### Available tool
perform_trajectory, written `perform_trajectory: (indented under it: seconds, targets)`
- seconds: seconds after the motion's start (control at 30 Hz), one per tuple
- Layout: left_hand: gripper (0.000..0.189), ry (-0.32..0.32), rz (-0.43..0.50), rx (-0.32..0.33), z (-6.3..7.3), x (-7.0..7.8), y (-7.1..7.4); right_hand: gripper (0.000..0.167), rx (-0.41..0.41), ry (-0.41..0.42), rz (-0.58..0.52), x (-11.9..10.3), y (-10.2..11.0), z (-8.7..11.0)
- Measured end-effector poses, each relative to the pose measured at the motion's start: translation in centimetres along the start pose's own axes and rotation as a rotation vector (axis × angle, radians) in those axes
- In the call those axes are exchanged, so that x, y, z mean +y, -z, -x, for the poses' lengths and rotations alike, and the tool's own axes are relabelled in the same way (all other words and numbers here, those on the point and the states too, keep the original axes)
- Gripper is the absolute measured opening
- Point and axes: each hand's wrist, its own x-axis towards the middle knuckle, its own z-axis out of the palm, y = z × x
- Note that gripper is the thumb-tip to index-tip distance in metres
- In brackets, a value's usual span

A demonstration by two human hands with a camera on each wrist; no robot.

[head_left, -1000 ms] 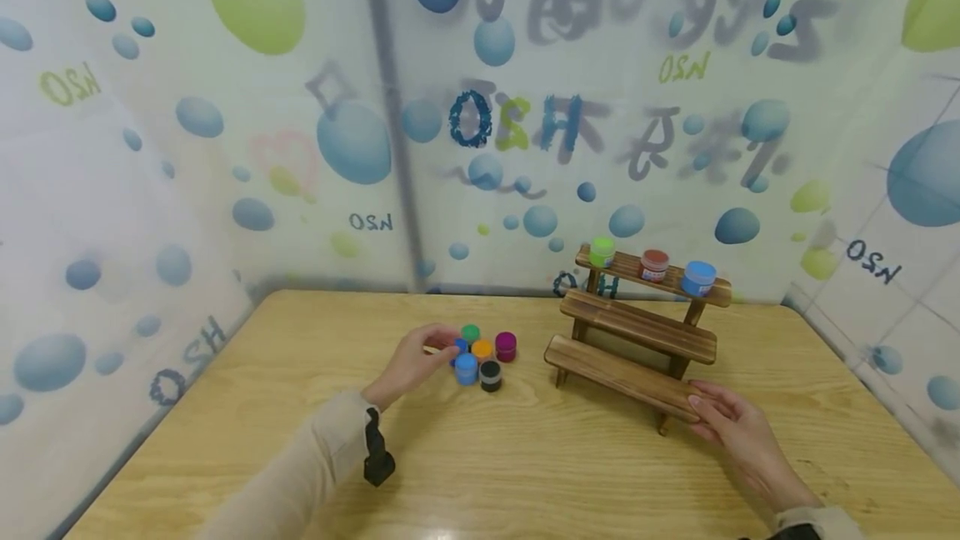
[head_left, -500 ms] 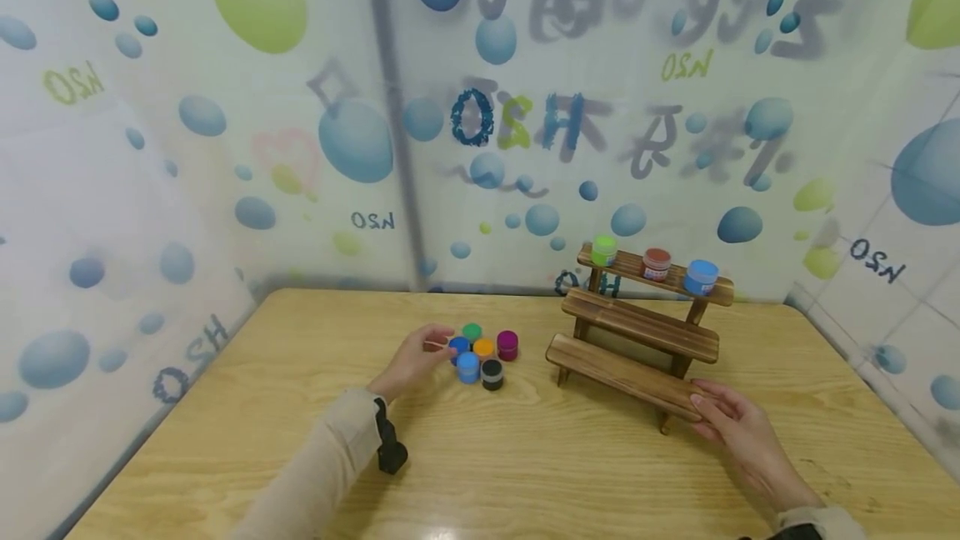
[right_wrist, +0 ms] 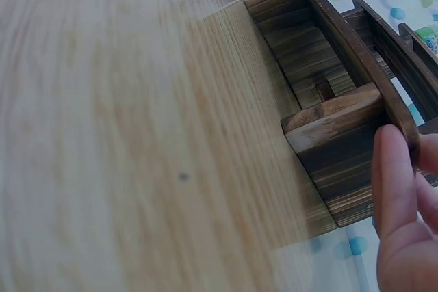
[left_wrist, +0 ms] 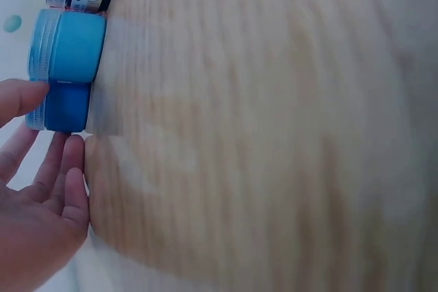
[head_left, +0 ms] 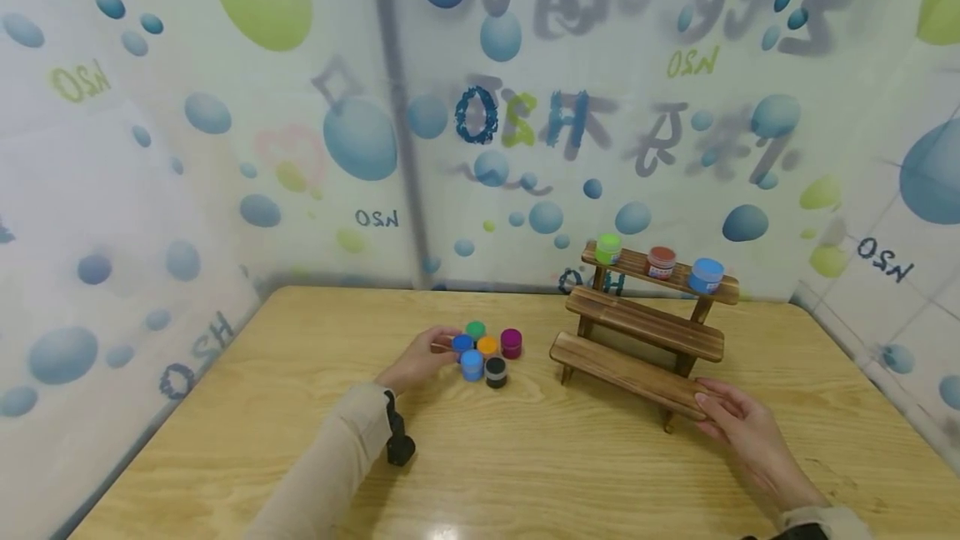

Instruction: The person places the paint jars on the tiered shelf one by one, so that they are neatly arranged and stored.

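My left hand (head_left: 420, 359) is at the left side of a cluster of small paint jars. Its thumb and fingers pinch the dark blue paint jar (left_wrist: 68, 106), which stands on the table against a light blue paint jar (left_wrist: 76, 46). Green (head_left: 476, 330), orange (head_left: 487, 346), purple (head_left: 511, 343) and black (head_left: 496, 372) jars make up the rest of the cluster. With my right hand (head_left: 746, 432) I grip the right end of the lowest step of a brown wooden three-step rack (head_left: 637, 369), thumb on top and fingers underneath in the head view.
On the rack's top step stand a lime green jar (head_left: 608, 248), a red-brown jar (head_left: 662, 262) and a blue jar (head_left: 706, 275). The light wooden table (head_left: 525, 457) is enclosed by a patterned curtain (head_left: 300, 132) at the back and sides.
My left thumb and fingers have settled lower around the dark blue jar, which now shows more plainly between them. The right hand keeps its grip on the rack. The head view has shifted slightly.
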Motion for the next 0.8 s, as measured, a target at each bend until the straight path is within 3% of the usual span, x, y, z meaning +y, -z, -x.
perform_trajectory:
  seconds: [0.2, 0.47, 0.8]
  targets:
    - [0.033, -0.026, 0.004, -0.063, -0.28, -0.1, 0.1, 0.015, 0.002, -0.017, 0.022, -0.11, 0.03, 0.03]
    - [0.038, 0.015, -0.035, -0.056, -0.56, 0.33, -0.1, 0.015, -0.002, 0.001, 0.005, -0.05, 0.07, -0.03]
    - [0.032, 0.003, 0.005, -0.057, -0.45, 0.19, -0.19, 0.018, 0.006, -0.035, 0.039, -0.22, 0.02, 0.05]
